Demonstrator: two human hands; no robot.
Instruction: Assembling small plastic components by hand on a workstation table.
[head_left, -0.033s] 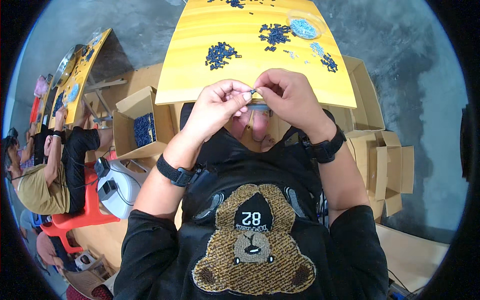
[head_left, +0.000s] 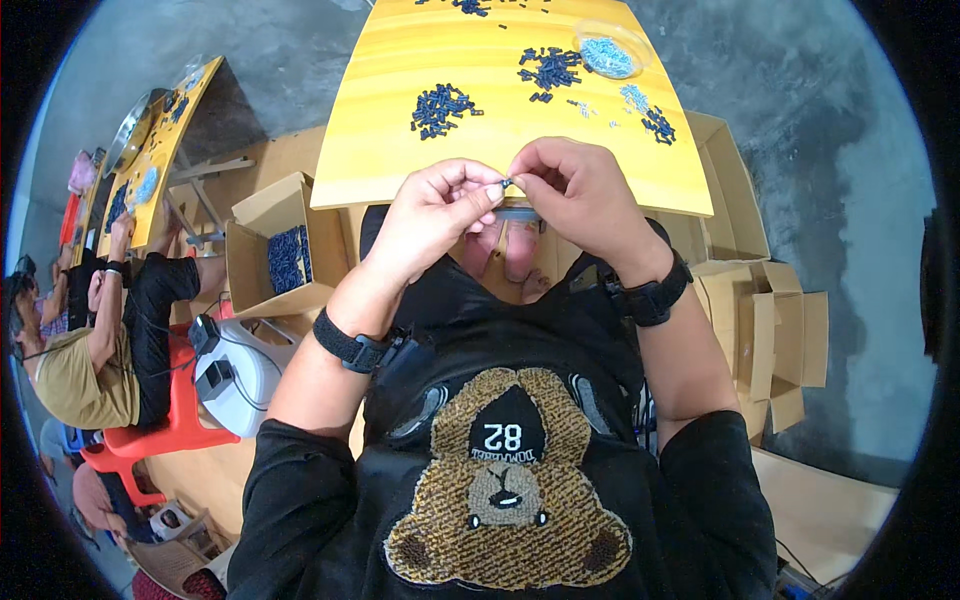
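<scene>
Just over the near edge of the yellow table [head_left: 380, 150], my two hands meet fingertip to fingertip. A small dark piece [head_left: 506, 183] sits between them. My left hand [head_left: 435, 215] is closed, pinching it between thumb and fingers. From the other side my right hand [head_left: 585, 200] pinches at the same piece; its details are too small to make out. Beyond my left hand lies a pile of short dark pieces [head_left: 440, 110]. Another dark pile [head_left: 550, 68] is farther back, and a smaller dark heap [head_left: 658, 127] lies beyond my right hand, beside small silvery pieces [head_left: 634, 97].
A clear round dish [head_left: 608, 55] of small pale-blue parts stands at the table's far right. An open carton [head_left: 275, 250] holding dark pieces is on the left; open cartons [head_left: 770, 330] stand on the right. At far left a person [head_left: 85, 370] sits at another table.
</scene>
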